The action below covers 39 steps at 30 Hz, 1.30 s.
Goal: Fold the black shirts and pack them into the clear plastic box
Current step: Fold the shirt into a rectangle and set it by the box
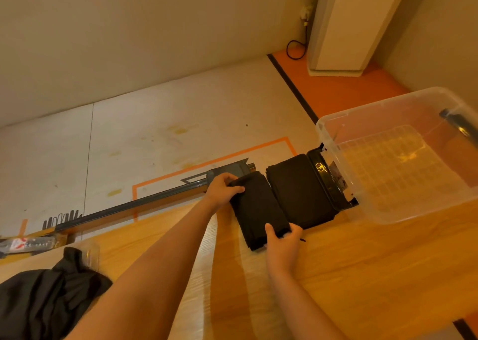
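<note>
So the person has both hands on a folded black shirt [258, 205] that lies on the wooden table [362, 275]. The left hand [225, 188] grips the far end, fingers curled over the top edge and thumb along the side. The right hand [283, 246] pinches the near end, thumb on top and fingers tucked underneath. The shirt is a long narrow bundle, flat on the wood.

Right next to it, touching along one side, is a second folded shirt [300, 189], wider and also flat on the table. Past that is a black piece with a small yellow logo [322, 169], just beside the wall of the clear plastic box [336, 122]. The box stands open-topped at the table's right end, and its grid-patterned bottom shows through.

Down in the lower left corner a loose pile of black shirts [38, 301] lies crumpled on the table, well apart from the hands. Beyond the table edge there's a metal rail [129, 208] and some orange tape [212, 161] on the floor.
</note>
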Motion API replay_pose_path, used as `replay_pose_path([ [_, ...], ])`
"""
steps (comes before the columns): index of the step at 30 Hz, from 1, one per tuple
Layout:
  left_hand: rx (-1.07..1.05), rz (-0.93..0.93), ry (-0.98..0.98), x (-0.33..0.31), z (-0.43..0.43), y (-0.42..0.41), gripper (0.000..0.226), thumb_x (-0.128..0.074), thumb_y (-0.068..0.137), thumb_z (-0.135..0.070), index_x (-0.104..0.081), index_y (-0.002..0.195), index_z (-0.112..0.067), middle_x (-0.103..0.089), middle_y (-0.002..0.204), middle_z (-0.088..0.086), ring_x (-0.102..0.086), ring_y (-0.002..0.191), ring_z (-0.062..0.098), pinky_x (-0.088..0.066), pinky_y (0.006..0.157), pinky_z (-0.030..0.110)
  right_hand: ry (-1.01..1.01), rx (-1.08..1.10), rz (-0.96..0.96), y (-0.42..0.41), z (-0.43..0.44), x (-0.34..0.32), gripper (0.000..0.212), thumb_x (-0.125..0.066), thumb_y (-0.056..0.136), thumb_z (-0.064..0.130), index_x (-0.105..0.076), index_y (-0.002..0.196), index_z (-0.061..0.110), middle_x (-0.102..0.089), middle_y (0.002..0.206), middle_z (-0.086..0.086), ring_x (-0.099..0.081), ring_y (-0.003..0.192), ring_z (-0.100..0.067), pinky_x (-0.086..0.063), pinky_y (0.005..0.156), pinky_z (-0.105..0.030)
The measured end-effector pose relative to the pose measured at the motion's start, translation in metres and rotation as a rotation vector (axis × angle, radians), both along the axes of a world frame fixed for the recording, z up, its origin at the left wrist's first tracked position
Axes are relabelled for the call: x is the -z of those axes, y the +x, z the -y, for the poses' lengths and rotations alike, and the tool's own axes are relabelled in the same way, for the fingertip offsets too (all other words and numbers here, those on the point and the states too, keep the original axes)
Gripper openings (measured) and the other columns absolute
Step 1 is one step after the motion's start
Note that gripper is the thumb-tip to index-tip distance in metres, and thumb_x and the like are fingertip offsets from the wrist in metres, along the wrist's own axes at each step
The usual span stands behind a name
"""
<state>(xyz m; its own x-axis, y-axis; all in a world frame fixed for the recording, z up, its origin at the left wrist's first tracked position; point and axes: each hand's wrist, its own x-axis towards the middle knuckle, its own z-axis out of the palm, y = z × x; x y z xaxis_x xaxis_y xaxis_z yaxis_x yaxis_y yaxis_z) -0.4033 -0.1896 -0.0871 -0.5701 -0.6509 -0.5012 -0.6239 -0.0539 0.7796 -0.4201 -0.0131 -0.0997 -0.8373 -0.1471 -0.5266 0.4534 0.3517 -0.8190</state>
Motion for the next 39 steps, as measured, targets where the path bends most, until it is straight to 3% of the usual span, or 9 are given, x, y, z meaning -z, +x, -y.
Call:
replay_pose_path([
  [6,0.059,-0.055,-0.132,-0.002,-0.001,-0.006,0.020,-0.069,0.087,-0.014,-0.059,0.104,-0.015,-0.065,0.104,0.005,-0.062,0.096,0.019,-0.053,0.081,0.029,0.019,-0.008,-0.062,-0.002,-0.004,0.008,0.044,-0.068,0.088,0.019,-0.043,0.123,0.010,-0.061,0.108,-0.010,-0.062,0.086,-0.018,-0.059,0.069,-0.036],
  [13,0.205,0.071,-0.240,0.004,0.002,-0.008,0.028,-0.069,0.088,-0.017,-0.056,0.114,-0.017,-0.059,0.114,0.005,-0.056,0.099,0.018,-0.049,0.061,0.017,0.003,-0.004,-0.008,-0.004,-0.010,0.004,0.034,-0.066,0.089,0.018,-0.042,0.113,0.015,-0.059,0.088,-0.001,-0.064,0.067,-0.015,-0.055,0.053,-0.024],
  [18,0.260,0.151,-0.329,0.006,0.001,-0.005,0.049,-0.068,0.089,-0.028,-0.047,0.131,-0.015,-0.053,0.130,0.008,-0.053,0.117,0.024,-0.047,0.093,0.035,0.058,-0.028,-0.082,-0.005,-0.025,-0.007,0.029,-0.064,0.090,0.023,-0.041,0.103,0.013,-0.056,0.079,-0.005,-0.061,0.061,-0.020,-0.057,0.054,-0.035],
  [21,0.273,0.205,-0.571,0.008,-0.002,0.004,0.050,-0.058,0.093,-0.041,-0.045,0.134,-0.015,-0.047,0.134,0.007,-0.050,0.119,0.023,-0.046,0.094,0.035,0.128,-0.154,-0.312,0.000,-0.029,-0.013,0.023,-0.063,0.091,0.024,-0.043,0.096,0.014,-0.049,0.077,0.000,-0.052,0.062,-0.017,-0.045,0.051,-0.024],
  [24,0.359,0.090,-0.979,0.007,-0.009,0.010,0.048,-0.042,0.096,-0.045,-0.052,0.129,-0.011,-0.053,0.127,0.008,-0.049,0.116,0.026,-0.043,0.092,0.037,0.242,-0.377,-0.697,0.000,-0.022,-0.018,0.015,-0.063,0.089,0.022,-0.051,0.097,0.020,-0.054,0.089,0.006,-0.052,0.076,-0.007,-0.045,0.062,-0.017],
  [28,0.706,-0.046,-1.073,0.015,-0.021,0.002,0.055,-0.028,0.099,-0.039,-0.042,0.144,-0.011,-0.039,0.152,0.008,-0.032,0.142,0.025,-0.026,0.116,0.044,0.471,-0.721,-1.098,-0.012,0.002,0.002,0.046,-0.068,0.081,0.024,-0.059,0.123,0.008,-0.059,0.129,-0.009,-0.053,0.124,-0.025,-0.047,0.099,-0.038],
  [32,0.903,0.066,-1.022,0.036,-0.022,0.001,0.057,-0.010,0.101,-0.040,-0.014,0.154,-0.018,-0.010,0.162,0.000,-0.001,0.149,0.013,-0.005,0.122,0.037,0.644,-0.880,-1.086,-0.023,0.013,0.030,0.069,-0.069,0.082,0.035,-0.045,0.139,0.003,-0.046,0.144,-0.016,-0.041,0.136,-0.028,-0.031,0.111,-0.041],
  [34,0.897,0.099,-0.987,0.043,-0.022,0.001,0.059,-0.004,0.100,-0.043,-0.003,0.154,-0.021,0.000,0.162,-0.003,0.007,0.149,0.010,0.000,0.122,0.035,0.687,-0.910,-1.078,-0.023,0.013,0.040,0.065,-0.051,0.092,0.041,-0.036,0.143,0.003,-0.038,0.150,-0.016,-0.034,0.140,-0.028,-0.025,0.116,-0.041],
  [39,0.860,0.126,-0.972,0.051,-0.023,-0.001,0.062,-0.002,0.098,-0.048,-0.002,0.155,-0.022,0.004,0.162,-0.004,0.012,0.148,0.009,0.004,0.122,0.034,0.725,-0.939,-1.024,-0.023,0.013,0.044,0.065,-0.024,0.093,0.043,-0.028,0.146,0.005,-0.031,0.153,-0.015,-0.028,0.143,-0.028,-0.022,0.115,-0.042],
])
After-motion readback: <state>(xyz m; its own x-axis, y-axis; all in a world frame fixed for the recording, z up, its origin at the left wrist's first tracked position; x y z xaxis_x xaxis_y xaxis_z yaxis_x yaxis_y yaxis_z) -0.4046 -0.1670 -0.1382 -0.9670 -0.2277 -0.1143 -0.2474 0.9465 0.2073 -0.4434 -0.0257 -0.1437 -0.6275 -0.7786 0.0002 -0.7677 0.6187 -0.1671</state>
